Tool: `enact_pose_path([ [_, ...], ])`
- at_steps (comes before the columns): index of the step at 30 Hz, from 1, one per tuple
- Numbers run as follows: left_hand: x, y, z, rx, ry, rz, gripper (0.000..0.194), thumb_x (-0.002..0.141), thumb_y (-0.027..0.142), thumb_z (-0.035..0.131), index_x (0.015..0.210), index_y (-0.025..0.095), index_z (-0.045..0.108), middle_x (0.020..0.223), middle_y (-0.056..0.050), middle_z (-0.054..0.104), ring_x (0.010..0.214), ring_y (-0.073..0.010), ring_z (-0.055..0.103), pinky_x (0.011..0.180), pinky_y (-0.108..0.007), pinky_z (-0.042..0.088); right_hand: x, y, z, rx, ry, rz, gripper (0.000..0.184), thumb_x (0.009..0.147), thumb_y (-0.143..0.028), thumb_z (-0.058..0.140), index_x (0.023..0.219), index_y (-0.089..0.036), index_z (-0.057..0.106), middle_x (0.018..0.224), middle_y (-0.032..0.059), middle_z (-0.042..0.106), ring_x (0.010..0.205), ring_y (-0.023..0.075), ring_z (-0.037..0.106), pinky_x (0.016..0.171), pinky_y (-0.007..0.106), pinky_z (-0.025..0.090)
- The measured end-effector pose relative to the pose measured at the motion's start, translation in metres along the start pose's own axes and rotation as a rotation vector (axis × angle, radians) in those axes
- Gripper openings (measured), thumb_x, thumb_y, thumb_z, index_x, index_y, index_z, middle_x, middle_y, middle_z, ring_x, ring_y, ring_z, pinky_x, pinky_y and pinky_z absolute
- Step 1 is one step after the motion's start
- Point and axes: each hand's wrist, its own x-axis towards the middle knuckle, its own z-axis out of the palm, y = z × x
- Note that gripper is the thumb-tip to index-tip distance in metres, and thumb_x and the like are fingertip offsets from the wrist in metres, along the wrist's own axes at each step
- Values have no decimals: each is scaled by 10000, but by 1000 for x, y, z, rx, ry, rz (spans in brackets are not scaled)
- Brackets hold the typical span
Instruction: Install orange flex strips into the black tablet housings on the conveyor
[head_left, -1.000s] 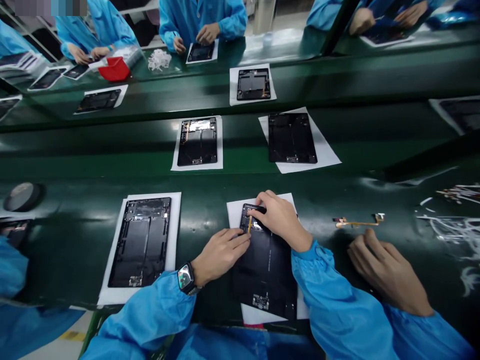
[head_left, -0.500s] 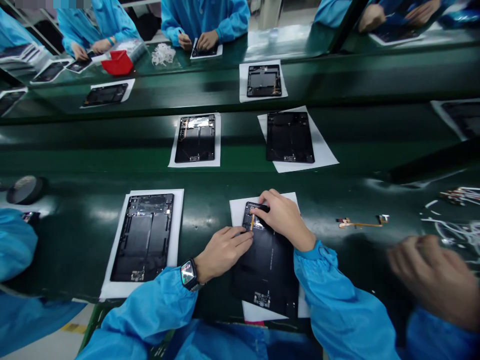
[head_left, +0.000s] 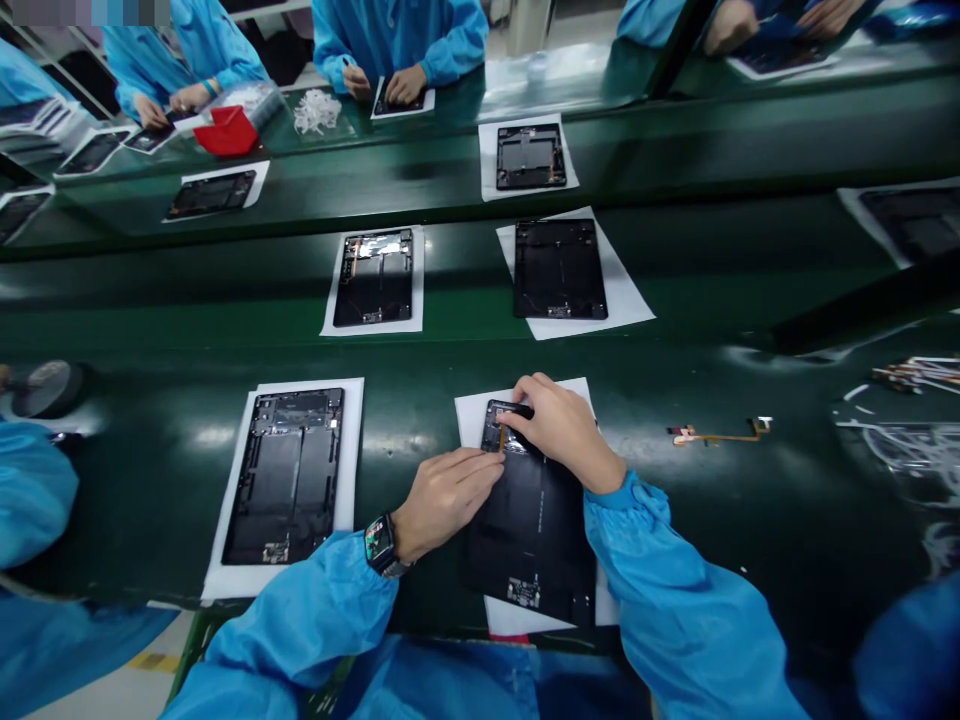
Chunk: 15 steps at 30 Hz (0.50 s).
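head view: right hand (head_left: 564,432) pinches a dark piece (head_left: 519,410) while left hand (head_left: 448,500), loosely open, touches the tablet (head_left: 534,540).

- Setting: an electronics assembly workshop. Clock directions are read from the camera wearer's place.
- Long green benches (head_left: 637,255), running crosswise in rows.
- Opened tablets (head_left: 536,520), inner parts exposed, on white sheets (head_left: 627,292); spaced from ten to two o'clock.
- Co-workers in blue smocks (head_left: 405,40), hands busy at the far bench; eleven, twelve and one o'clock.
- Loose ribbon cable (head_left: 716,437), between one and two o'clock.
- Red bin (head_left: 226,132) near a heap of white scraps (head_left: 317,112); eleven o'clock.
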Motion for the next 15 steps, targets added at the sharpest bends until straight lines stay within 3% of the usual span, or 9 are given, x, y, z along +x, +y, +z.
enact_pose_path([
  [6, -3, 0, 1, 171, -152, 81, 233, 992, 181, 451, 1101, 154, 655, 1154, -75, 697, 1059, -172, 637, 855, -302, 553, 0, -1, -2, 2, -11, 13, 246, 840, -404, 715, 884, -225, 552, 898, -4, 591, 704, 160, 562, 572, 293, 270],
  [15, -2, 0, -1, 200, -184, 103, 215, 988, 167, 465, 1100, 137, 646, 1170, -67, 691, 1067, -184, 627, 838, -313, 542, 0, 0, -1, -1, -3, 7, 245, 837, -398, 717, 891, -224, 553, 894, -4, 592, 706, 160, 565, 570, 294, 278],
])
